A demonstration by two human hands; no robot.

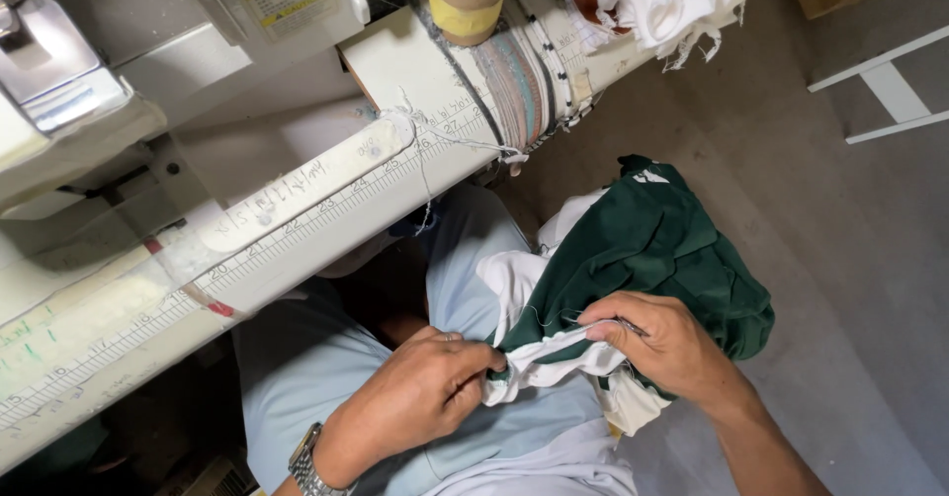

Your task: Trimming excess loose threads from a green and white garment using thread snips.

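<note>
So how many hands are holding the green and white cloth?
2. The left hand pinches the white edge of the green and white cloth on the lap; the right hand grips the same edge a little farther right.

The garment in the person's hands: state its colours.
Dark green with white parts; the garment shows best in the head view, gripped by the left hand and right hand.

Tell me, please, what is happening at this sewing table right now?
A seated person holds a bundled green and white fabric garment over their lap, beside the white sewing table edged with a measuring scale. The left hand, a metal wristwatch on its wrist, pinches the white edge, while the right hand grips the cloth a little further along. Loose threads hang from the table edge.
</note>
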